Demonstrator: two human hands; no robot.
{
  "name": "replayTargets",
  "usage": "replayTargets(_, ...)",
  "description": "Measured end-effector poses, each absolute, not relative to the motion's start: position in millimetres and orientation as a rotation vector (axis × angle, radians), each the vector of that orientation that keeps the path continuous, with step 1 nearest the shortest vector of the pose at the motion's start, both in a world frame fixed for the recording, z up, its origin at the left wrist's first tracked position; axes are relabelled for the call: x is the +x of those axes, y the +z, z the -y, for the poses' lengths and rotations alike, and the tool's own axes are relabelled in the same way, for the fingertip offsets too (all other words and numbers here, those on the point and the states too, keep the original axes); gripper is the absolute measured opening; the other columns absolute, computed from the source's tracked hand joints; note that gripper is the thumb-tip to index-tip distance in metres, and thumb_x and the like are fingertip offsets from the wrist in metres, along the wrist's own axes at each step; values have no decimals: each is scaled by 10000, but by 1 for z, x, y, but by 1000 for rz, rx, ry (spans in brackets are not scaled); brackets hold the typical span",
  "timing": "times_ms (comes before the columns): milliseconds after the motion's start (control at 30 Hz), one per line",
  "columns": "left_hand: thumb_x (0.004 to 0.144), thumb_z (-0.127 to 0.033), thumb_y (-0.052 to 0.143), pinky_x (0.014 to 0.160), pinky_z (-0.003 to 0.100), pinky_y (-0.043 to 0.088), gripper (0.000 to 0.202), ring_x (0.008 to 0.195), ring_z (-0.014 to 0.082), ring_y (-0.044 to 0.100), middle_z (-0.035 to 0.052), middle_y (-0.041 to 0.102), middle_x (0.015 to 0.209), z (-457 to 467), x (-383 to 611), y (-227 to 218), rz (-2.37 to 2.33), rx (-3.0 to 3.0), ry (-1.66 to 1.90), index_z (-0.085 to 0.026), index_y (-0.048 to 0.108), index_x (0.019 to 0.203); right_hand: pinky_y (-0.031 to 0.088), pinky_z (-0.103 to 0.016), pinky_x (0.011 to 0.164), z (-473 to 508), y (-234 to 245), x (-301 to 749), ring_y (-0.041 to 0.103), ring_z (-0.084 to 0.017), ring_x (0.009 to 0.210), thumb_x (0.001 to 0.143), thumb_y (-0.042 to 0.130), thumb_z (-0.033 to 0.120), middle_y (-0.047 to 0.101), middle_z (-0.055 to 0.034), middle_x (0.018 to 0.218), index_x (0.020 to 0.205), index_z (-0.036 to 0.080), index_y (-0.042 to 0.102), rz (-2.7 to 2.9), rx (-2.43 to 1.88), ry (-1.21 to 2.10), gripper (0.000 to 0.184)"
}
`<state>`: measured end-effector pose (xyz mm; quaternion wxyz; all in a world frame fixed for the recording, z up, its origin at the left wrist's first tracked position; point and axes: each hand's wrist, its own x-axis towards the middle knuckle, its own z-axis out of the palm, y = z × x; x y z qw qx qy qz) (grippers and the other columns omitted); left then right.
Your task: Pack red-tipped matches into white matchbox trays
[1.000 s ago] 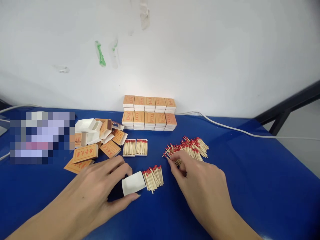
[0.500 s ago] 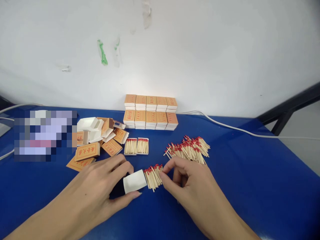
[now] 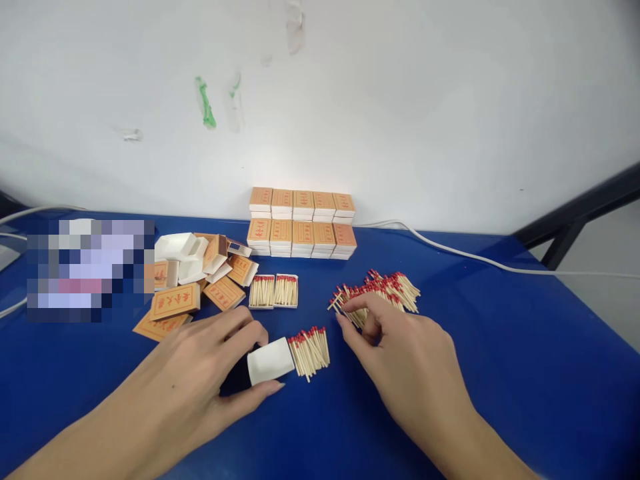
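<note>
My left hand [image 3: 200, 373] grips a white matchbox tray [image 3: 270, 361] between thumb and fingers, holding it tilted on the blue table [image 3: 500, 373]. A small bundle of red-tipped matches [image 3: 311, 350] lies just right of the tray's open end. My right hand [image 3: 400, 360] reaches into the loose pile of matches [image 3: 385, 293], with thumb and forefinger pinched at the pile's near edge.
Two filled trays of matches [image 3: 274, 291] lie behind the left hand. Loose orange sleeves and white trays [image 3: 195, 277] are heaped at the left. Stacked closed matchboxes [image 3: 300, 223] stand against the white wall. A white cable [image 3: 475, 260] runs along the back right.
My right hand moved from the small bundle beside the tray back to the loose pile. The left hand and its tray stayed put.
</note>
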<state>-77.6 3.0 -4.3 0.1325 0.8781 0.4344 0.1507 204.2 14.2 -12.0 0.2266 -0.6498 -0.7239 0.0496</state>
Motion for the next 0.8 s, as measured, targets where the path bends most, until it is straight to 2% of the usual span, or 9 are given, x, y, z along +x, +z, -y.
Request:
replayTargets(133, 1069, -463, 724, 641, 325, 464, 224, 833, 214, 708, -4, 675, 1001, -3, -79, -6, -1264, 2537, 415, -255, 640, 1073, 237, -270, 493, -13, -19, 201, 618, -195, 433, 942, 758, 275, 606, 110, 515, 885, 303, 732, 2058, -1785, -33, 68)
replayTargets(267, 1084, -491, 695, 628, 321, 444, 233, 838, 210, 691, -6, 670, 1015, -1, -81, -11, -1281, 2520, 435, -266, 637, 1100, 242, -276, 496, -11, -18, 199, 616, -195, 440, 933, 737, 227, 616, 98, 524, 823, 294, 724, 2067, -1783, -45, 129)
replayTargets(600, 1079, -478, 702, 647, 330, 442, 218, 853, 211, 693, -15, 659, 1005, -2, -80, -11, -1291, 2510, 423, -273, 628, 1088, 320, -274, 532, 0, -2, 189, 550, -122, 461, 945, 731, 305, 623, 97, 528, 778, 296, 752, 1999, -1769, 588, 168)
replayTargets(700, 1077, -477, 705, 651, 330, 448, 215, 850, 207, 693, -18, 661, 1007, -2, -80, -11, -1294, 2510, 426, -275, 636, 1101, 315, -278, 521, -2, 1, 191, 531, -121, 461, 972, 703, 365, 615, 90, 529, 774, 291, 745, 1976, -1763, 621, 216)
replayTargets(800, 1077, -481, 705, 642, 330, 448, 218, 848, 205, 697, -18, 662, 1005, -2, -80, -11, -1297, 2510, 424, -273, 640, 1097, 321, -278, 530, -8, 0, 195, 520, -119, 459, 989, 688, 380, 600, 91, 528, 819, 288, 760, 1926, -1773, 489, 206)
